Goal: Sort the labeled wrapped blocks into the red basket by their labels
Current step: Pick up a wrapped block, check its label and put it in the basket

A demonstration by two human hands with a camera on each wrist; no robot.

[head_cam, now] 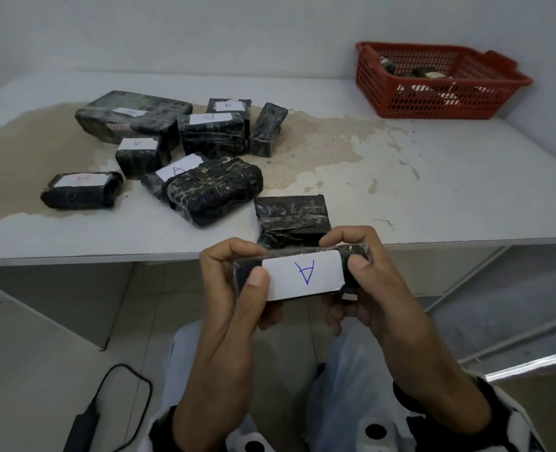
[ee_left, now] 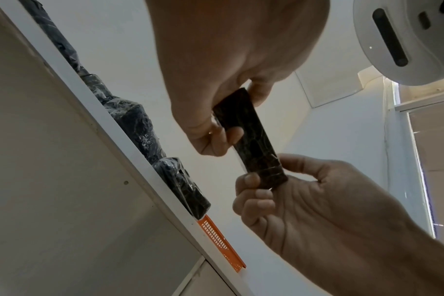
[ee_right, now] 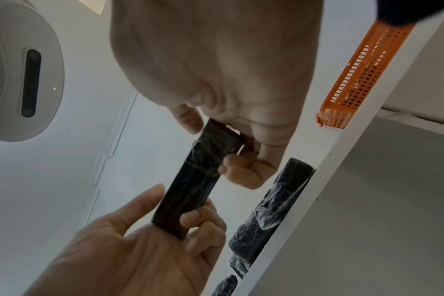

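Note:
Both hands hold one small black wrapped block (head_cam: 302, 274) in front of the table's near edge, its white label with a blue "A" facing up. My left hand (head_cam: 254, 265) pinches its left end and my right hand (head_cam: 348, 252) its right end. The left wrist view shows the block's dark underside (ee_left: 251, 144), as does the right wrist view (ee_right: 193, 184). The red basket (head_cam: 433, 96) stands at the table's far right with a few wrapped blocks (head_cam: 423, 72) inside. Several more wrapped blocks lie at the table's left, two marked "B" (head_cam: 211, 132) (head_cam: 229, 107) and two marked "A" (head_cam: 136, 154) (head_cam: 175, 171).
One wrapped block (head_cam: 291, 220) with no label showing sits at the table's front edge, just behind my hands. A brown stain (head_cam: 319, 141) spreads over the white table (head_cam: 449, 190). A black device with a cable (head_cam: 84, 422) lies on the floor, lower left. White walls close in behind and on the right.

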